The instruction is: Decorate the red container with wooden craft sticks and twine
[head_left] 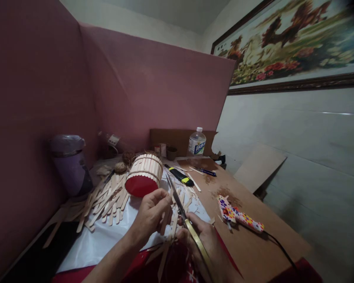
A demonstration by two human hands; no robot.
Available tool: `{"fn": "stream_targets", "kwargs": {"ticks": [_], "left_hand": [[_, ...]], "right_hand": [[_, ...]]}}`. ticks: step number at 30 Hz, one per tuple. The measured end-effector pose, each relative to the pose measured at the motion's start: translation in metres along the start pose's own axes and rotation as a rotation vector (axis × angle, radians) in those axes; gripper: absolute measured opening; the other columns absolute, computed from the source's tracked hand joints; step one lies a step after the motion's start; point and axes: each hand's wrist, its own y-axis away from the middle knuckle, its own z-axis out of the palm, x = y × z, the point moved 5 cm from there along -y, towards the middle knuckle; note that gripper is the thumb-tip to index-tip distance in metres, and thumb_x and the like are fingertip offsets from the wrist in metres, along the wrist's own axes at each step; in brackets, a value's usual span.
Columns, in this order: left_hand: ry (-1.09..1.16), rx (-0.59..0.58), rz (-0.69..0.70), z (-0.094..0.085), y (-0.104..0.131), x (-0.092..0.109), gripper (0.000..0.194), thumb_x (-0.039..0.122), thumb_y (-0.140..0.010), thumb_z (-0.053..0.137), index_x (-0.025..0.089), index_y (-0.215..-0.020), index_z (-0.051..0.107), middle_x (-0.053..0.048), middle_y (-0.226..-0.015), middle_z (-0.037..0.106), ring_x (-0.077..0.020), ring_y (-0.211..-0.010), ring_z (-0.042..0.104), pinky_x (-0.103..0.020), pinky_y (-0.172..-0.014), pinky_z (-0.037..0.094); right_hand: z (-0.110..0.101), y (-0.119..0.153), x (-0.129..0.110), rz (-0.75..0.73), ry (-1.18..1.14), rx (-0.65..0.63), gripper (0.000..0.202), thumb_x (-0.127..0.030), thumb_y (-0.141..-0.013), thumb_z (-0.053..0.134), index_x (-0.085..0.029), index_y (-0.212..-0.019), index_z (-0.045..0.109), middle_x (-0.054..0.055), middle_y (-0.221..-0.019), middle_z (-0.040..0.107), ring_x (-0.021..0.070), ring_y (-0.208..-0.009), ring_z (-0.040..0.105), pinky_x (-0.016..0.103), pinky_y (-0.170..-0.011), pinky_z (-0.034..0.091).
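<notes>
My right hand [205,239] is wrapped round the gold-coloured handles of a pair of scissors [179,206], whose dark blades point up and away from me. Left of the blades, my left hand [155,210] is closed in a pinch on what looks like a wooden craft stick, mostly hidden by the fingers. Just beyond it, a drum-shaped container [147,167] covered in craft sticks lies on its side, its red round end facing me. Many loose craft sticks [109,200] are heaped to the left, and cut bits lie beneath the hands.
A black-and-yellow utility knife [179,175] and a dark pen-like tool [206,171] lie beyond the scissors. At right rests a flower-patterned glue gun [238,216] with a cord. A plastic bottle [197,142] stands at the back, a purple tumbler [72,165] at left.
</notes>
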Motion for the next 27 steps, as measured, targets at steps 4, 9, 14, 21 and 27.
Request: {"fn": "stream_targets", "kwargs": {"ticks": [4, 9, 14, 21, 27], "left_hand": [[0.0, -0.003, -0.003, -0.001, 0.0, 0.0, 0.028, 0.042, -0.078, 0.059, 0.019, -0.069, 0.046, 0.006, -0.044, 0.051, -0.0051, -0.031, 0.036, -0.014, -0.03, 0.02], [0.008, -0.009, 0.011, -0.001, 0.0, 0.002, 0.027, 0.042, -0.08, 0.056, 0.019, -0.069, 0.045, 0.006, -0.042, 0.049, -0.0049, -0.03, 0.034, -0.015, -0.031, 0.017], [-0.02, -0.052, -0.025, 0.0, 0.0, -0.001, 0.028, 0.043, -0.08, 0.056, 0.018, -0.069, 0.048, 0.005, -0.043, 0.05, -0.0049, -0.03, 0.035, -0.015, -0.031, 0.017], [0.006, -0.043, -0.035, -0.003, -0.003, -0.005, 0.028, 0.041, -0.081, 0.057, 0.018, -0.069, 0.047, 0.007, -0.044, 0.047, -0.0041, -0.031, 0.034, -0.016, -0.034, 0.018], [0.038, -0.033, -0.03, -0.003, -0.003, -0.005, 0.026, 0.039, -0.081, 0.057, 0.018, -0.069, 0.046, 0.007, -0.045, 0.048, -0.0041, -0.032, 0.034, -0.016, -0.034, 0.017]], "right_hand": [[0.0, 0.0, 0.007, 0.025, 0.062, 0.021, 0.054, -0.065, -0.07, 0.059, -0.015, -0.091, 0.059, -0.002, -0.058, 0.05, 0.0126, -0.054, 0.043, 0.022, -0.05, 0.034], [0.004, -0.001, 0.005, 0.03, -0.024, -0.03, 0.059, -0.066, -0.07, 0.059, -0.016, -0.101, 0.056, -0.004, -0.058, 0.047, 0.0104, -0.05, 0.043, 0.02, -0.047, 0.036], [0.014, -0.007, 0.015, 0.158, -0.248, -0.07, 0.08, -0.081, -0.065, 0.046, -0.017, -0.114, 0.047, -0.005, -0.06, 0.046, 0.0072, -0.04, 0.039, 0.018, -0.037, 0.033], [0.017, -0.014, 0.005, 0.051, -0.363, -0.037, 0.062, -0.071, -0.064, 0.06, -0.016, -0.09, 0.054, -0.007, -0.056, 0.038, 0.0049, -0.047, 0.03, 0.016, -0.042, 0.027], [0.021, -0.016, 0.011, 0.12, -0.525, 0.015, 0.056, -0.059, -0.056, 0.076, -0.017, -0.086, 0.054, -0.007, -0.058, 0.044, 0.0053, -0.049, 0.033, 0.017, -0.045, 0.029]]}}
